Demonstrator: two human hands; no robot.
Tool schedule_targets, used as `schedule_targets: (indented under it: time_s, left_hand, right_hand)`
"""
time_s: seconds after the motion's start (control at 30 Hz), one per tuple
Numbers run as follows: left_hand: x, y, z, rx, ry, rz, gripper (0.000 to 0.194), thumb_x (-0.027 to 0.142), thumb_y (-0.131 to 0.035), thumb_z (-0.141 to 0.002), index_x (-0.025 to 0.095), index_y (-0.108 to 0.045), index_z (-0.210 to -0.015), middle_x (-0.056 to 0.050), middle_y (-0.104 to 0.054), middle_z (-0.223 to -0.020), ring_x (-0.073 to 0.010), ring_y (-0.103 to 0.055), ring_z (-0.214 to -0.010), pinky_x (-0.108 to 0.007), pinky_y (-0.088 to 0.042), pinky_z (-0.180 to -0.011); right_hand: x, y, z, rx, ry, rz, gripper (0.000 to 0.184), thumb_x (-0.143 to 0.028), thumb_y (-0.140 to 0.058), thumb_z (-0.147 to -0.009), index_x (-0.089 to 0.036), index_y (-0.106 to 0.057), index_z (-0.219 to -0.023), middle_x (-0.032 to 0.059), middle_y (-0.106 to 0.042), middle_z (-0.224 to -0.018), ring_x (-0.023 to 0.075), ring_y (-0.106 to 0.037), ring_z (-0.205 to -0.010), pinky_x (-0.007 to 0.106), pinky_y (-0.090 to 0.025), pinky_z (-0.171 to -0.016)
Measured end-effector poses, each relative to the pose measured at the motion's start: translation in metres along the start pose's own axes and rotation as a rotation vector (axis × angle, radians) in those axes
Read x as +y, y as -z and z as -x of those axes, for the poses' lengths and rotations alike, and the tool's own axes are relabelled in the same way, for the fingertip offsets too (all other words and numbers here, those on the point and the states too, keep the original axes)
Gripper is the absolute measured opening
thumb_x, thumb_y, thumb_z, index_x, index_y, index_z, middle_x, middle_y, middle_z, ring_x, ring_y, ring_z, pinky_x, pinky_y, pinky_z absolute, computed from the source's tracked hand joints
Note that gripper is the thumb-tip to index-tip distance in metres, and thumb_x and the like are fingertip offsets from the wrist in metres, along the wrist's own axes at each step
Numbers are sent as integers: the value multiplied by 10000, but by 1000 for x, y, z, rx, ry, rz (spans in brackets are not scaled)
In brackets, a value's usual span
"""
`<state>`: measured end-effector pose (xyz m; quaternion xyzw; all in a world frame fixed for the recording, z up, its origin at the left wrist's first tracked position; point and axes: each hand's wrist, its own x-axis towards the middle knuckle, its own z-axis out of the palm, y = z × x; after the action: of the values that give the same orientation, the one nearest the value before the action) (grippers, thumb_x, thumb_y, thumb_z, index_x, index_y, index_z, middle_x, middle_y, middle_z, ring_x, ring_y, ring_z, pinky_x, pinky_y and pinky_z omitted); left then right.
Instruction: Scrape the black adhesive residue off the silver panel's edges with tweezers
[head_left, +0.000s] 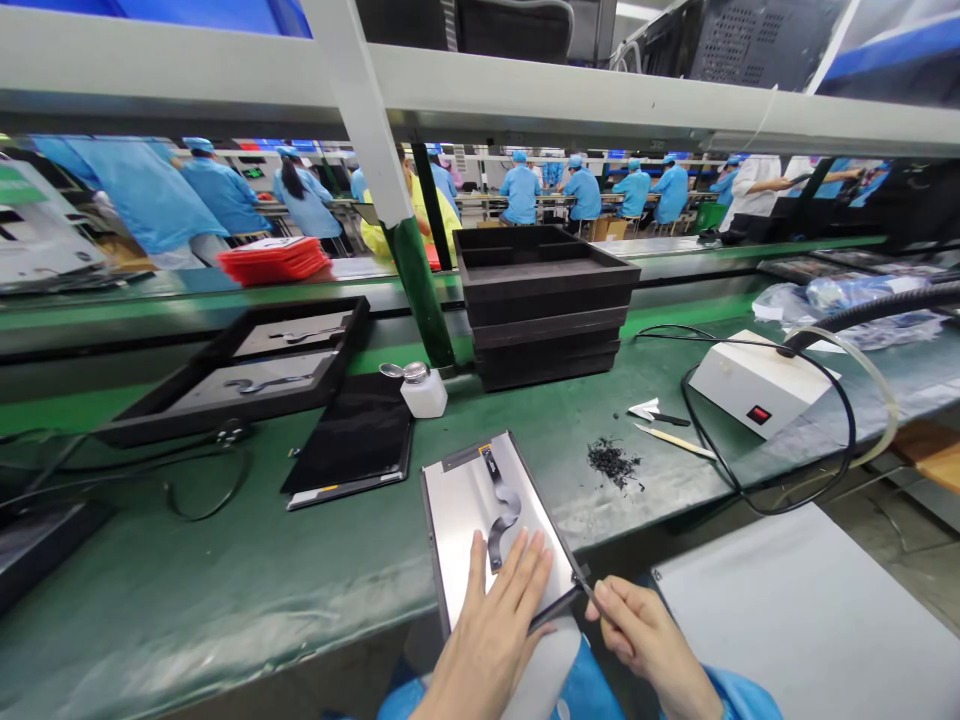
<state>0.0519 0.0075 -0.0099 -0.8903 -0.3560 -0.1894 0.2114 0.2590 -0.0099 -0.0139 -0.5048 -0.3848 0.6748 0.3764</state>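
A flat silver-backed display panel with dark edges lies tilted over the bench's front edge. A dark ribbon cable curves along its back. My left hand rests on the panel with fingers stretched flat, close to the cable's lower end. Beside the panel's lower right corner, my right hand pinches a thin dark strip-like piece that touches the edge there. Whether it is a tool or a peeled strip I cannot tell. My right fingertips hide its lower end.
Black scraps, a craft knife and a white-tipped black tool lie to the right, near a white box with cables. A dispenser bottle, dark panels, a tray and stacked black trays stand behind.
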Motion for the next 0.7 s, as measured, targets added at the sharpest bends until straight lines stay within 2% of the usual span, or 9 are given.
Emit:
schedule_targets:
  time_s: [0.13, 0.33, 0.5, 0.7]
  left_hand:
    - [-1, -1, 1, 9, 10, 18, 387, 241, -364, -1047, 92, -534, -1362, -138, -537, -1435, -275, -489, -1352, -616, 11, -1193]
    - [-3, -2, 5, -54, -23, 11, 403, 253, -388, -1043, 92, -497, -1397, -144, -505, -1460, -284, -464, -1371, -637, 21, -1184]
    - [2, -5, 7, -44, 52, 51, 387, 208, -447, -1019, 112, -510, -1388, -141, -527, -1443, -288, -407, -1407, -649, -40, -1187]
    - [3, -7, 8, -35, 61, 49, 390, 193, -443, -1013, 138, -514, -1392, -131, -532, -1442, -276, -399, -1414, -633, -39, -1192]
  right_hand:
    - [-3, 2, 0, 12, -3, 10, 689, -859, -605, -642, -175, -582, -717, -126, -311, -420, 47, -164, -380, 197, -102, -369]
    - [-6, 7, 0, 45, 4, -3, 665, -840, -606, -667, -177, -583, -718, -125, -299, -427, 47, -145, -384, 201, -77, -369]
    - [-7, 18, -2, 105, 22, -11, 652, -836, -618, -656, -187, -576, -712, -127, -281, -430, 48, -135, -389, 198, -63, -366]
    - [-13, 20, 0, 99, 10, -24, 643, -817, -639, -665, -179, -587, -728, -132, -289, -445, 41, -120, -394, 199, -72, -381]
